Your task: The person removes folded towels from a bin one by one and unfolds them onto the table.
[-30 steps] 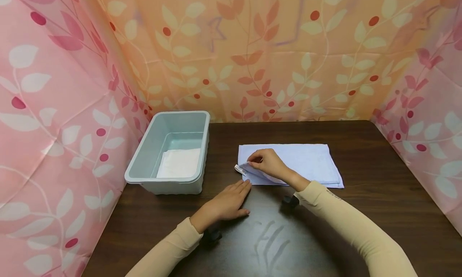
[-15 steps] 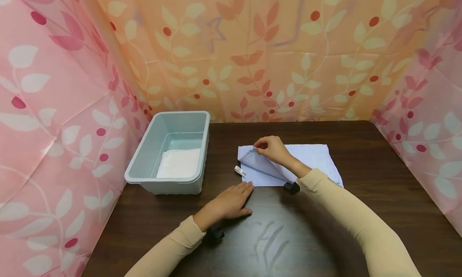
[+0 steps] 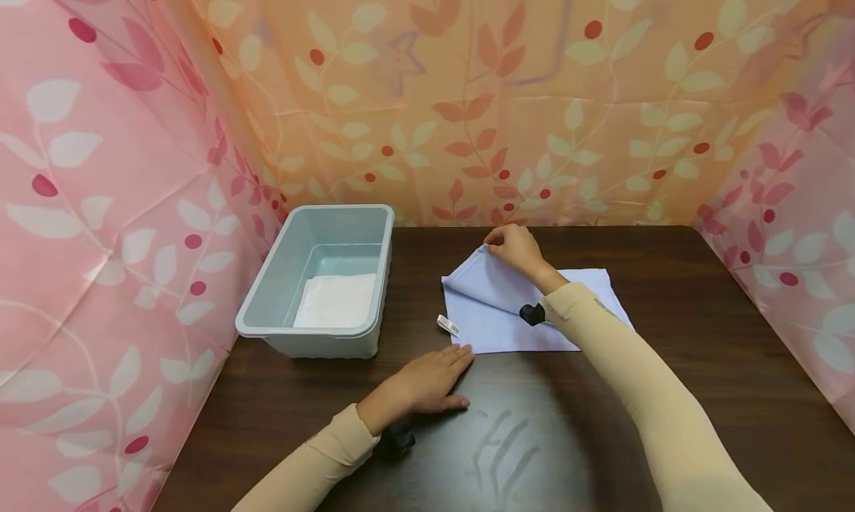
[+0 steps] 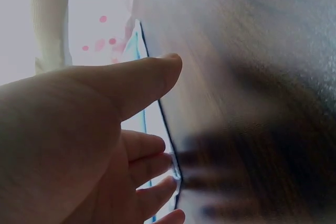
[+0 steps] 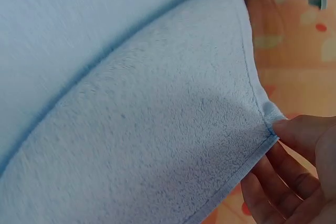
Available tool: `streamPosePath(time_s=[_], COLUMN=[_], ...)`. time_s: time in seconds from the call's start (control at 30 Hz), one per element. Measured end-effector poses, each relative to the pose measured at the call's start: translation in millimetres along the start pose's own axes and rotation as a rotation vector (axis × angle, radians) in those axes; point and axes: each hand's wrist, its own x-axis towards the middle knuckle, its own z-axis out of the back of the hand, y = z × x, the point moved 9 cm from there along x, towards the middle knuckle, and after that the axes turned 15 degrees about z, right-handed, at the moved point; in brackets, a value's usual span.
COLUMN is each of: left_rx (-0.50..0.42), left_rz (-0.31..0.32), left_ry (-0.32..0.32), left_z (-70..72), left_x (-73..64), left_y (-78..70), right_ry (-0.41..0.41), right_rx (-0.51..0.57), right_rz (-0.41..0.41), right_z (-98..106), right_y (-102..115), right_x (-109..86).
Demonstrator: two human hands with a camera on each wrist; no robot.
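A pale lavender towel [image 3: 497, 326] lies folded on the dark table, with a small white label [image 3: 448, 325] at its left edge. My right hand [image 3: 519, 250] pinches one corner between thumb and fingers and holds it raised toward the back. In the right wrist view that upper layer of the towel [image 5: 157, 103] stretches from the pinched corner, above the flat lower layer. My left hand [image 3: 430, 381] rests on the table with straight fingers, its fingertips at the towel's near left corner. The left wrist view shows the left thumb held apart from the fingers.
A grey-blue plastic tub [image 3: 374, 326] stands at the left of the table, with a folded white cloth [image 3: 336, 300] lying on its bottom. Floral curtains [image 3: 467, 104] enclose the back and sides. Smear marks [image 3: 504, 445] show on the tabletop nearer the person.
My right hand has lifted the towel's corner and drawn it toward the back, so the top layer peels off the lower one. The left hand has barely moved.
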Motion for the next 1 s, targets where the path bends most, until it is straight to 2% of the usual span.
streamPosePath(time_s=[0.23, 0.4, 0.57, 0.8, 1.0], left_rx=[0.009, 0.005, -0.001, 0.013, 0.031], left_rz=[-0.016, -0.026, -0.028, -0.025, 0.000], left_ry=[0.005, 0.001, 0.000, -0.023, -0.057], left_z=[-0.1, 1.5, 2.1, 5.1, 7.1], left_x=[-10.5, -14.1, -13.8, -12.8, -11.5], left_y=[-2.7, -5.3, -5.8, -6.7, -4.0], right_ry=[-0.013, 0.010, 0.027, -0.022, 0.007], right_rx=[-0.054, -0.097, -0.108, -0.059, 0.019], right_rz=[-0.063, -0.124, -0.133, -0.076, -0.031], right_z=[-2.9, -10.2, -12.3, 15.5, 43.4], right_y=[-23.6, -38.2, -43.0, -44.2, -54.1], right_x=[14.8, 13.7, 12.0, 5.6, -22.9])
